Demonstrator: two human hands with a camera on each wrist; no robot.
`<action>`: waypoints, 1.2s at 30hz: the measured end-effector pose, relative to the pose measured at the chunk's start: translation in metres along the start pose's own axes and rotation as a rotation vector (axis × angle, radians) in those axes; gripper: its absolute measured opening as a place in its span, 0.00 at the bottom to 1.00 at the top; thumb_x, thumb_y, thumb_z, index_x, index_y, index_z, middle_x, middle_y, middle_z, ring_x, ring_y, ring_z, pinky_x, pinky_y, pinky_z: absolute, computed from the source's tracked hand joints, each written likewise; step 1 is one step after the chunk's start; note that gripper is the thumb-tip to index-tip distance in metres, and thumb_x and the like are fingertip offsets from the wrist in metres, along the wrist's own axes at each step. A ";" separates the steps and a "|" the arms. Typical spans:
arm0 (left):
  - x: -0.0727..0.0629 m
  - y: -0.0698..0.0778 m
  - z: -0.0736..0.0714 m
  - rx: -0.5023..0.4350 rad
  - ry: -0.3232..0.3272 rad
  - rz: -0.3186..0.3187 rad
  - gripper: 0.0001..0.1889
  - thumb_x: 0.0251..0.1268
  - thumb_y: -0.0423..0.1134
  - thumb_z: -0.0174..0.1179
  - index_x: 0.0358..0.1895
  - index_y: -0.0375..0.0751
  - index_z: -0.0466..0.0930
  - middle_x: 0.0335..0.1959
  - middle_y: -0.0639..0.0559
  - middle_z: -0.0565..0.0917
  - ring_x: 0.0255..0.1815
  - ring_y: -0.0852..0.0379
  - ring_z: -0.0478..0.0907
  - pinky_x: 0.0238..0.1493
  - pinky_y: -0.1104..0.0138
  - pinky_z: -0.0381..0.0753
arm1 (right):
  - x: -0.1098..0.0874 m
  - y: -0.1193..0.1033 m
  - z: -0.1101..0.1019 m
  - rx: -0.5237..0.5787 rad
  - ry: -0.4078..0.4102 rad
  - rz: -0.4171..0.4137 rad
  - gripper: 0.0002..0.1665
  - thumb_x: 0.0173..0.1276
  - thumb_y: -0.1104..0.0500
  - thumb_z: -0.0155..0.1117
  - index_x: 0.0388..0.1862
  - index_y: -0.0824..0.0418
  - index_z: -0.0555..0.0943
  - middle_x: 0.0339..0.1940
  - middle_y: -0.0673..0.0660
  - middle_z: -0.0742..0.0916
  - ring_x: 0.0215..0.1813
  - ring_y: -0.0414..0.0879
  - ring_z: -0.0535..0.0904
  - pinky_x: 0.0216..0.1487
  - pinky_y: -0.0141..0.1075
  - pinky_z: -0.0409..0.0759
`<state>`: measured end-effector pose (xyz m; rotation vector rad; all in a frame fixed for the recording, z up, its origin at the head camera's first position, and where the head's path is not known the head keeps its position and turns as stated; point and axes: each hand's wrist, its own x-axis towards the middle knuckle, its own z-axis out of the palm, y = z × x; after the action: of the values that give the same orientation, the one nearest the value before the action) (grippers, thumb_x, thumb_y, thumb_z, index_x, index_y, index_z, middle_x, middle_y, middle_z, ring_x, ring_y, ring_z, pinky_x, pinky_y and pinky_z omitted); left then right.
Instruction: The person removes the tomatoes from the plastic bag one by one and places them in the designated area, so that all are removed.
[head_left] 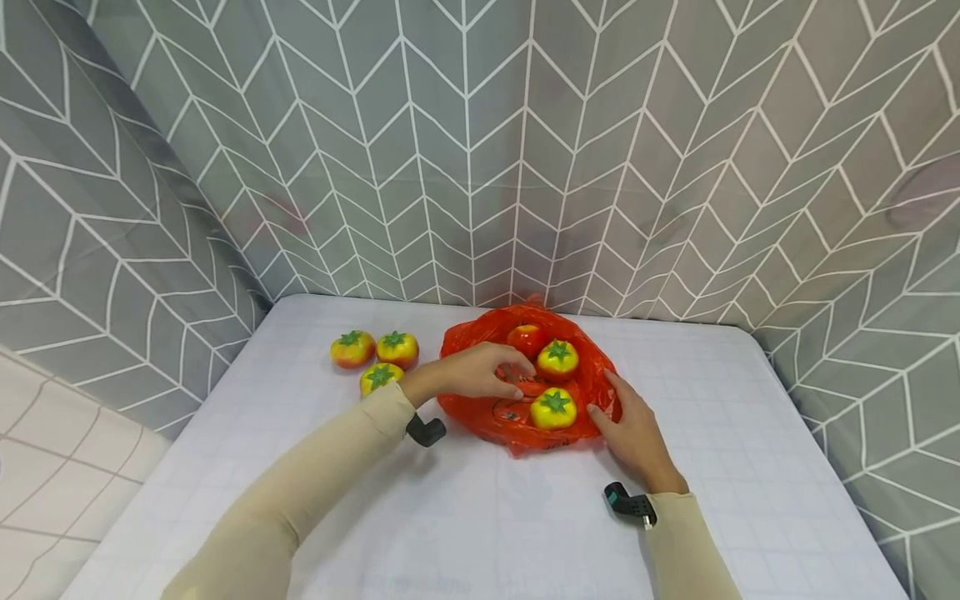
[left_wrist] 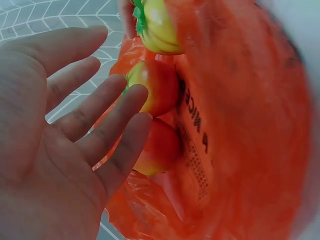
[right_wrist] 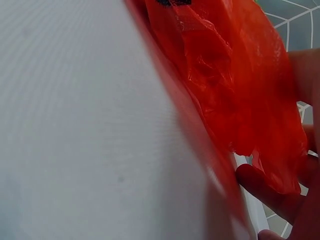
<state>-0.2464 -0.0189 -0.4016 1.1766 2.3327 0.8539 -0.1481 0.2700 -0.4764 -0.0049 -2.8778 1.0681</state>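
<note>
While the fingers of the left hand (head_left: 480,372) spread loosely above the bag (head_left: 480,417), pinching nothing, I cannot tell from any view whether their tips touch the fruit behind them. On the other side, the right hand (head_left: 633,429) lies against the bag's right edge, thumb and fingers apart with red film between them; whether they grip it, I cannot tell. Between my two hands, the bag sits on the table with its mouth spread upward and dark print on its film. It holds three fruits: a red one (head_left: 527,337) at the back, a yellow one (head_left: 557,358) just beside it, and a second yellow one (head_left: 553,409) nearer the front right. Outside the bag, to its left, I see three more fruits (head_left: 352,349) grouped close together, the nearest one beside the left wrist. Each beige sleeve (head_left: 330,483) ends near a black mount (head_left: 426,430) at the wrist. Past the white table (head_left: 495,517) hangs a grey curtain (head_left: 495,167) with white zigzag lines.
</note>
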 end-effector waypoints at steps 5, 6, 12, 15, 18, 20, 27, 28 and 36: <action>0.010 0.007 -0.003 0.020 -0.031 0.005 0.22 0.65 0.44 0.69 0.62 0.48 0.80 0.59 0.50 0.81 0.54 0.57 0.76 0.49 0.70 0.81 | 0.000 0.000 0.000 0.004 -0.002 0.005 0.43 0.72 0.49 0.61 0.80 0.58 0.57 0.77 0.67 0.65 0.76 0.67 0.58 0.70 0.66 0.59; 0.012 0.007 -0.003 0.021 -0.041 0.004 0.22 0.65 0.44 0.69 0.62 0.48 0.80 0.59 0.50 0.81 0.54 0.57 0.76 0.49 0.70 0.81 | 0.000 0.000 0.000 0.004 -0.002 0.005 0.43 0.72 0.49 0.61 0.80 0.58 0.57 0.77 0.67 0.65 0.76 0.67 0.58 0.70 0.66 0.59; 0.021 0.013 -0.007 0.016 -0.136 -0.015 0.26 0.65 0.44 0.69 0.66 0.47 0.78 0.62 0.51 0.79 0.58 0.54 0.74 0.51 0.70 0.80 | 0.001 0.000 0.000 -0.011 0.006 -0.010 0.43 0.72 0.49 0.61 0.80 0.59 0.58 0.76 0.67 0.66 0.75 0.67 0.60 0.70 0.66 0.59; 0.026 0.017 -0.008 -0.008 -0.205 -0.048 0.28 0.64 0.44 0.70 0.67 0.48 0.77 0.64 0.51 0.77 0.60 0.51 0.73 0.51 0.69 0.80 | 0.001 0.000 0.000 -0.018 0.009 -0.021 0.42 0.72 0.50 0.61 0.80 0.60 0.58 0.76 0.68 0.67 0.73 0.68 0.61 0.70 0.66 0.59; 0.030 0.022 -0.007 -0.025 -0.255 -0.070 0.29 0.63 0.43 0.70 0.68 0.51 0.77 0.64 0.51 0.76 0.63 0.49 0.73 0.51 0.68 0.81 | 0.000 -0.001 0.000 -0.022 0.006 -0.017 0.43 0.72 0.50 0.61 0.80 0.59 0.58 0.75 0.67 0.67 0.73 0.68 0.62 0.69 0.66 0.60; 0.033 0.023 -0.005 -0.002 -0.267 -0.077 0.29 0.62 0.44 0.71 0.68 0.54 0.77 0.64 0.53 0.76 0.64 0.50 0.71 0.51 0.67 0.80 | 0.000 0.000 0.001 -0.024 0.000 -0.014 0.43 0.72 0.50 0.61 0.80 0.58 0.58 0.76 0.67 0.67 0.73 0.68 0.62 0.69 0.67 0.60; 0.042 0.028 0.001 0.094 -0.272 -0.107 0.31 0.60 0.48 0.72 0.69 0.58 0.76 0.63 0.63 0.77 0.64 0.58 0.66 0.61 0.60 0.76 | -0.001 0.001 0.002 -0.026 0.005 -0.014 0.43 0.71 0.50 0.62 0.80 0.59 0.58 0.76 0.66 0.67 0.73 0.67 0.62 0.69 0.66 0.61; 0.043 0.028 0.000 0.097 -0.275 -0.108 0.31 0.61 0.48 0.72 0.69 0.57 0.75 0.62 0.62 0.77 0.64 0.58 0.67 0.62 0.59 0.75 | -0.001 0.001 0.002 -0.026 0.008 -0.014 0.43 0.71 0.49 0.62 0.80 0.59 0.58 0.75 0.66 0.68 0.73 0.67 0.62 0.69 0.66 0.61; 0.049 0.030 -0.003 0.041 -0.327 -0.139 0.32 0.60 0.45 0.72 0.69 0.56 0.75 0.61 0.55 0.79 0.65 0.53 0.70 0.58 0.60 0.77 | 0.000 -0.001 0.001 -0.039 0.001 -0.007 0.43 0.72 0.49 0.62 0.80 0.59 0.58 0.75 0.67 0.67 0.73 0.67 0.62 0.69 0.66 0.61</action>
<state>-0.2586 0.0339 -0.3828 1.0647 2.1413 0.5229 -0.1476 0.2690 -0.4766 0.0018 -2.8952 1.0098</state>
